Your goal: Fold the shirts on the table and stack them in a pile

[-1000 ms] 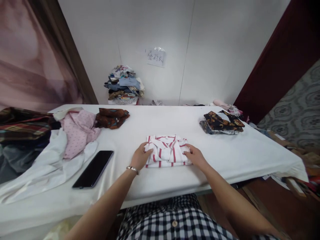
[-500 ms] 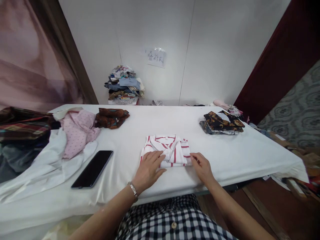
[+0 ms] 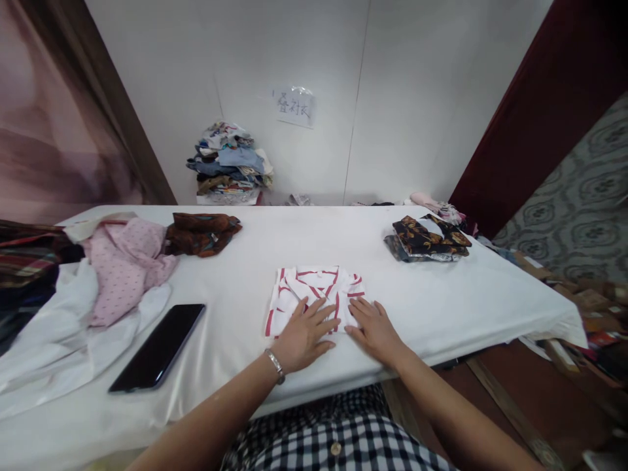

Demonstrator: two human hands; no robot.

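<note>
A folded white shirt with red stripes (image 3: 314, 288) lies on the white table (image 3: 304, 242) in front of me. My left hand (image 3: 301, 335), with a metal bracelet at the wrist, rests flat on the shirt's near edge, fingers spread. Beside it, my right hand (image 3: 375, 329) lies flat on the shirt's near right corner, fingers apart. Neither hand grips anything.
A black phone (image 3: 157, 347) lies at the near left. Loose pink (image 3: 122, 265), white, brown (image 3: 201, 232) and plaid garments fill the left side. A folded dark floral stack (image 3: 428, 237) sits at the far right. A clothes pile (image 3: 228, 163) stands against the wall.
Both hands moved from the shirt's sides onto its near edge and now press flat on it. The camera view shifted slightly right and down.
</note>
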